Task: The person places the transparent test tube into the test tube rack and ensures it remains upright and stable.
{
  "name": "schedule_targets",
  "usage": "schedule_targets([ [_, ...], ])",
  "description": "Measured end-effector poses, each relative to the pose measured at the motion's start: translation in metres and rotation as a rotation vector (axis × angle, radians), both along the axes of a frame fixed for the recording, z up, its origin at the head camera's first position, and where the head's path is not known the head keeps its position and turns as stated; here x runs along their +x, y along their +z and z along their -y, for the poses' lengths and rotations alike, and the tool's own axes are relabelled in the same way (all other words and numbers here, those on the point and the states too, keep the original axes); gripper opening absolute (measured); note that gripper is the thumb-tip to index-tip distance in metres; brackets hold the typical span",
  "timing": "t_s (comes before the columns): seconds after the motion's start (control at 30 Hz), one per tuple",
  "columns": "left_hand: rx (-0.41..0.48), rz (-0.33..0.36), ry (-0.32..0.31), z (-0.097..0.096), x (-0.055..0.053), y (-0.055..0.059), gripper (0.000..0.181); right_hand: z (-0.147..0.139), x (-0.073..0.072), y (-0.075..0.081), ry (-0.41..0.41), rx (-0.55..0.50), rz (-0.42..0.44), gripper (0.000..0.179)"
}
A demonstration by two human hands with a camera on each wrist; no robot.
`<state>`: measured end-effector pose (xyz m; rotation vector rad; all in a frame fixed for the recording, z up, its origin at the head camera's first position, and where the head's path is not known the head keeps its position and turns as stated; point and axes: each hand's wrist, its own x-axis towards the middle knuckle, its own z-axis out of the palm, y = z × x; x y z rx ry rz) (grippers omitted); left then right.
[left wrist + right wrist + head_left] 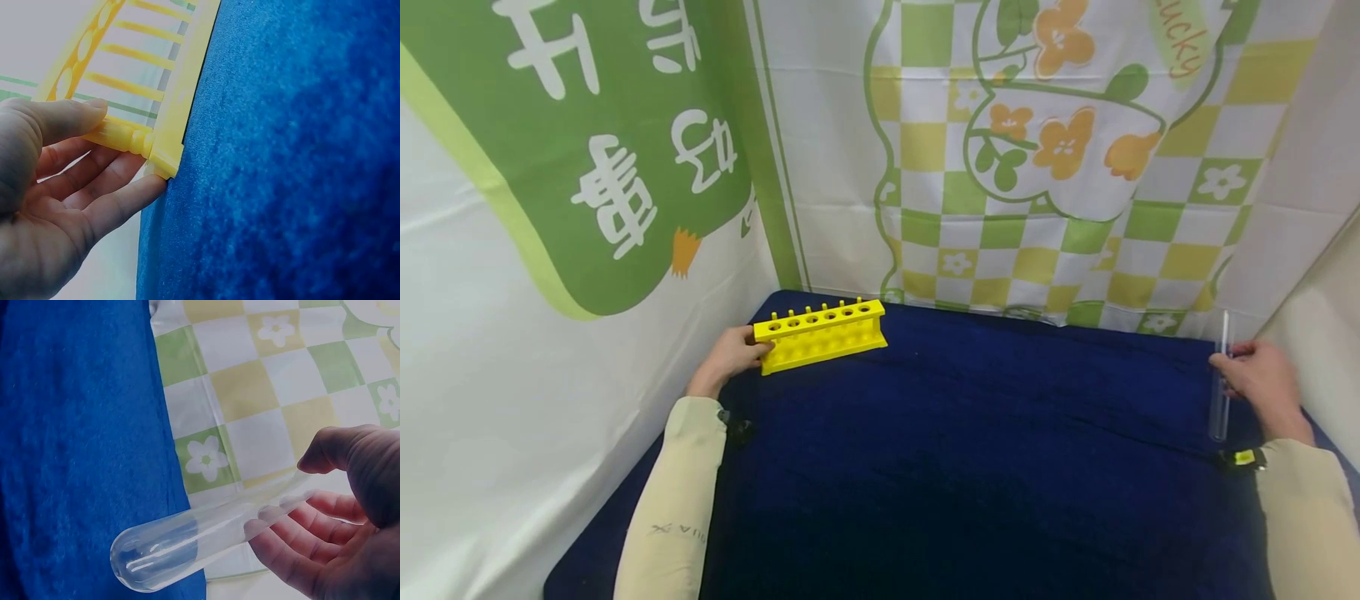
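Note:
A yellow test tube rack [820, 333] stands near the back left of the blue table, a row of holes along its top and pegs behind them. My left hand [735, 358] grips its left end post; in the left wrist view the thumb lies over the post [122, 134] with the fingers behind it. At the far right my right hand [1262, 375] pinches a clear glass test tube [1220, 417] between thumb and fingers. The tube is upright, rounded end down. In the right wrist view that rounded end [144, 559] shows nothing inside.
Dark blue cloth [955, 467] covers the table. A patterned curtain [925, 167] hangs along the back edge, and another printed curtain [550, 400] rises on the left. A pale wall of fabric [1330, 333] closes off the right side.

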<state>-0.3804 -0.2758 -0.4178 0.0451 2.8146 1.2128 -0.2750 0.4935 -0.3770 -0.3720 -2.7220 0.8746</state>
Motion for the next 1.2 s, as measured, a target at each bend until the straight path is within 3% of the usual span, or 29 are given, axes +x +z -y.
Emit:
schedule_targets([
  [0.27, 0.0, 0.004, 0.002, 0.0, -0.001, -0.002, 0.041, 0.005, 0.001, 0.001, -0.036, 0.017, 0.002, 0.056],
  [0.77, 0.034, 0.014, -0.001, -0.006, -0.003, -0.005, 0.041, 0.007, 0.008, 0.003, -0.028, 0.019, -0.009, 0.059],
  [1.2, 0.004, 0.024, 0.011, -0.008, -0.006, -0.001, 0.042, 0.018, 0.009, 0.009, -0.048, 0.023, -0.016, 0.058],
])
